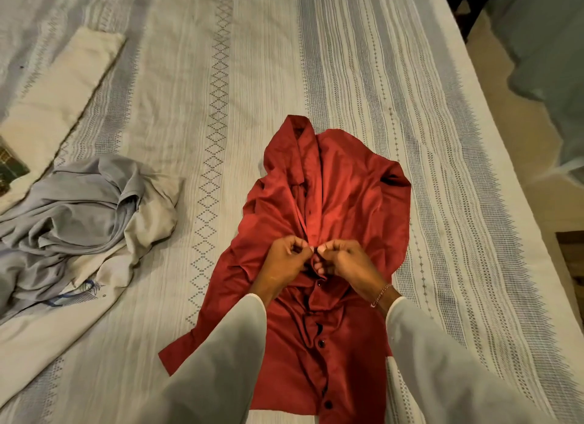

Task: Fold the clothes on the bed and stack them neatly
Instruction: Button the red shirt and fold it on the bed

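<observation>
A red button-up shirt (344, 202) lies front side up on the bed (196, 75), collar pointing away from me, with dark buttons along its placket. My left hand (286, 262) and my right hand (346, 260) meet at the middle of the placket. Each pinches one edge of the red fabric between thumb and fingers. The buttons below my hands look fastened; the shirt above them is open and rumpled. A bracelet sits on my right wrist.
A crumpled pile of grey and cream clothes (82, 221) lies at the left. A folded cream cloth (60, 94) rests at the far left. The bed's right edge (493, 113) drops to the floor, where blue-grey fabric (550, 60) lies.
</observation>
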